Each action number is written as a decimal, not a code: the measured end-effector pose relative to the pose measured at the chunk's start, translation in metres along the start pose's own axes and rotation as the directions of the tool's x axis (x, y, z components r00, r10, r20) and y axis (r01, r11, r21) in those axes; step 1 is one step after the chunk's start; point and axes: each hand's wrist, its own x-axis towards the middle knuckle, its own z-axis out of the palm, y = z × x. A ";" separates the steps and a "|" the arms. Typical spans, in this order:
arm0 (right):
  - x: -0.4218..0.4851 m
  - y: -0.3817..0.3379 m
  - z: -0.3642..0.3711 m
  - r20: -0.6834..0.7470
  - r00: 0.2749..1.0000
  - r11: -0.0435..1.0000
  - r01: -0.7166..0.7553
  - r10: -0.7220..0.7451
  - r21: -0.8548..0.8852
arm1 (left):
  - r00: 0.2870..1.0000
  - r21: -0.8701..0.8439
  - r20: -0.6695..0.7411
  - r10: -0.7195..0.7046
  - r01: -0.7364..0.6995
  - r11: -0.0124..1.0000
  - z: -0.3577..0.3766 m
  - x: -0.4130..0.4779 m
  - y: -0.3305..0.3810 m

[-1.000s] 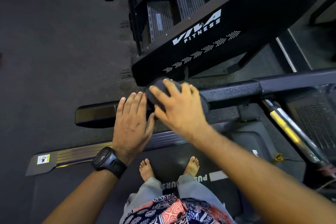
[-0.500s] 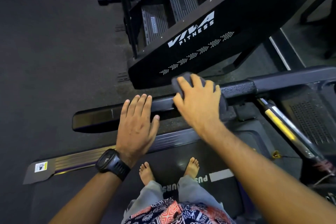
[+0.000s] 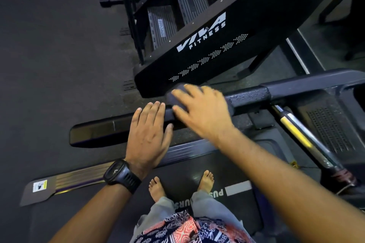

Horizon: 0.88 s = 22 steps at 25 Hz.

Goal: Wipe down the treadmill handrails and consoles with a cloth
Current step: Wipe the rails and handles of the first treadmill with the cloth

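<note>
The treadmill's black left handrail (image 3: 248, 94) runs across the view from its glossy end at the left toward the upright at the right, with droplets on its textured section. My right hand (image 3: 201, 112) grips a dark grey cloth (image 3: 174, 93) wrapped over the rail and is blurred by motion. The cloth shows only past my fingertips. My left hand (image 3: 148, 136), with a black watch on its wrist, lies flat on the rail just left of the cloth, fingers straight. No console is in view.
A black VIVA FITNESS stair machine (image 3: 207, 45) stands close behind the handrail. I stand barefoot on the treadmill belt (image 3: 177, 183), beside its ribbed side strip (image 3: 79, 179). A metal strut with a yellow band (image 3: 296, 134) slopes down at the right.
My right hand slid the cloth rightward along the rail, then came back left until it is next to my left hand again. My left hand stayed flat on the rail.
</note>
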 end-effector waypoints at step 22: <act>-0.023 -0.016 0.001 -0.068 0.989 0.988 -0.135 0.130 -0.073 | 1.000 -0.049 -0.001 0.031 -0.031 0.998 0.005 0.012 0.024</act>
